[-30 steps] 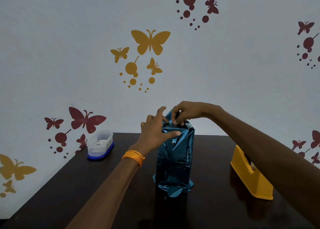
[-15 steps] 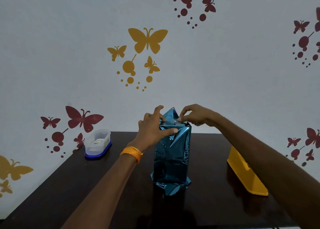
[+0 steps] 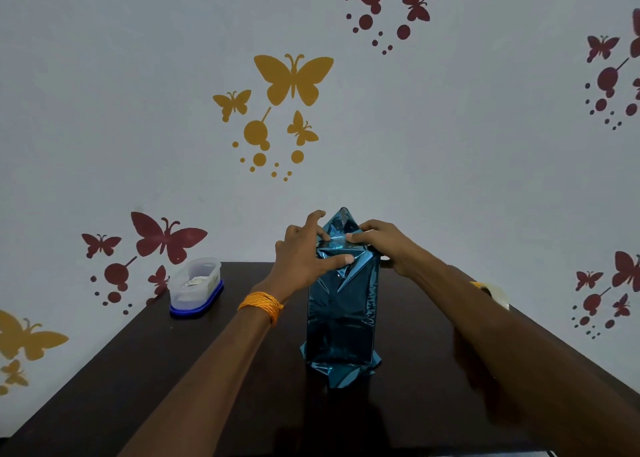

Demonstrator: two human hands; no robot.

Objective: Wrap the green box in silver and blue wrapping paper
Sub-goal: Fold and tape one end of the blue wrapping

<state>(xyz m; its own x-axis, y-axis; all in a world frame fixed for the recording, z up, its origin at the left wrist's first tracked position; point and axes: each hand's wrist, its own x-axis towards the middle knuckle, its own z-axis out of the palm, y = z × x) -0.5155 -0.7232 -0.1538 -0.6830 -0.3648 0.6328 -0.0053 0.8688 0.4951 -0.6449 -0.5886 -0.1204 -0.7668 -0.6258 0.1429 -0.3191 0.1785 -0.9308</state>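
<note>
Where the blue wrapping paper (image 3: 341,318) stands as an upright parcel on our table (image 3: 173,370), we press its top fold with spread left grip (image 3: 304,252); right grip (image 3: 381,245) pinches it.

We hold both arms stretched forward, forearms converging at the middle. Our left hand (image 3: 301,259) presses spread, nearly straight fingers and thumb against the paper (image 3: 341,311). Our right hand (image 3: 384,245) curls its fingers over the paper's top fold, thumb tip pressing down.
</note>
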